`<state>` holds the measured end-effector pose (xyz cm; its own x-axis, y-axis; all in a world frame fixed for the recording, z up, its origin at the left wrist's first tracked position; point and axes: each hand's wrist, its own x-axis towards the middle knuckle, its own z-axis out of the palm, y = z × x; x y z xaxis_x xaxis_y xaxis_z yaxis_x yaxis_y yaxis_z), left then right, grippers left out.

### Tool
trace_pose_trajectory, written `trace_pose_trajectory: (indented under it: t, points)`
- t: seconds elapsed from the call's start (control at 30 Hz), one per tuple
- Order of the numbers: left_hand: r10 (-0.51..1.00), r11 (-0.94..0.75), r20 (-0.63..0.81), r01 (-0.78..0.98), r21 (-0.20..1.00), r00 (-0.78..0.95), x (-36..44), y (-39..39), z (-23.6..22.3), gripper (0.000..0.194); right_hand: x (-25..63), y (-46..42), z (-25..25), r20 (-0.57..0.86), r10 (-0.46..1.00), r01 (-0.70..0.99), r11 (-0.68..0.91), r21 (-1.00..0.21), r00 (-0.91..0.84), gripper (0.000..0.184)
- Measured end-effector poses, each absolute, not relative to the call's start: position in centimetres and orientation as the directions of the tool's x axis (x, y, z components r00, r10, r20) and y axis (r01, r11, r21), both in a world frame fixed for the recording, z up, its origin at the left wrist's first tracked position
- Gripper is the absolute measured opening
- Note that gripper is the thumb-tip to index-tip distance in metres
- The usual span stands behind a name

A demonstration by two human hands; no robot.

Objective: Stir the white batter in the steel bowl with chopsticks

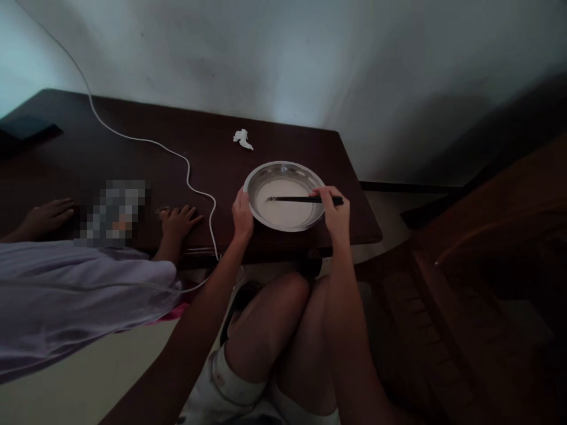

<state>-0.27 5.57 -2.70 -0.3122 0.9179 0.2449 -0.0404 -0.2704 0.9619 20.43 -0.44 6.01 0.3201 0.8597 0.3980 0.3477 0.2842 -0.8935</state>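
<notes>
A round metal bowl stands near the front edge of the dark table, with a pale, whitish mixture in its bottom. My left hand grips the bowl's left rim, fingers on the outer wall. Over the right rim, my right hand is closed around a pair of dark chopsticks. They lie nearly level across the bowl, and their tips touch the mixture left of its middle. A little of the mixture seems to cling to the tips.
Beyond the bowl lies a crumpled white tissue. A white cable winds across the dark table to my left. Beside me, another person's hands rest near the front edge. A wooden chair stands at right.
</notes>
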Motion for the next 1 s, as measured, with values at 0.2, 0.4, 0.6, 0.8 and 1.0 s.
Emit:
trace_pose_trajectory:
  t: [0.2,0.4,0.6,0.8,1.0]
  points:
    - [0.925,-0.249,0.224,-0.046,0.967,-0.306,-0.3,5.7,-2.8,0.044,21.7,-1.0,6.3,0.462,0.612,0.393,0.254,-0.884,0.643,0.04]
    - [0.917,-0.266,0.243,-0.033,0.963,-0.318,-0.3,5.7,-2.8,0.043,20.7,-0.9,6.2,0.411,0.839,0.322,0.303,-0.897,0.357,0.036]
    - [0.916,-0.276,0.253,-0.032,0.961,-0.312,-0.2,5.6,-2.7,0.041,21.9,-0.9,6.3,0.478,0.684,0.403,0.283,-0.87,0.552,0.036]
    - [0.918,-0.266,0.241,-0.038,0.963,-0.313,-0.3,5.6,-2.6,0.044,21.4,-1.0,6.2,0.419,0.793,0.291,0.315,-0.903,0.442,0.039]
    - [0.919,-0.261,0.237,-0.035,0.965,-0.315,-0.2,5.6,-2.7,0.044,21.5,-0.9,6.3,0.459,0.731,0.393,0.279,-0.876,0.505,0.04]
